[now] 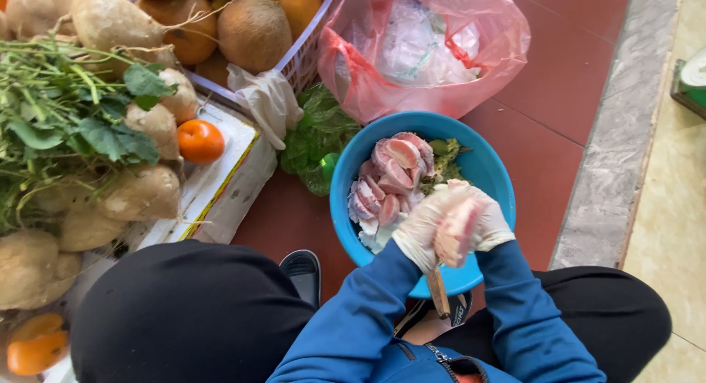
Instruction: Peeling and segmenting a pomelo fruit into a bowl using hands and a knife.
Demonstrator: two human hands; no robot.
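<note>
Left hand [421,232], gloved: grip closed around a pink fruit segment [457,231], held over the near rim of the blue bowl [491,170]. Right hand [491,220], gloved: pressed against the same segment, grip curled on it; a wooden knife handle [438,291] juts out below the hands. Bowl, on the red floor [544,155]: peeled pink segments [393,173] along its left side. Pink plastic bag [423,48] just beyond the bowl's far rim. Crate of tubers [140,195] and oranges [200,141] to the left.

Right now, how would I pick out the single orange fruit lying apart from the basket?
Start at the heap of pale brown tubers and leafy greens on the left. At their right edge, on the white box, sits the orange fruit, small, smooth, glossy, alone among dull tubers.
</note>
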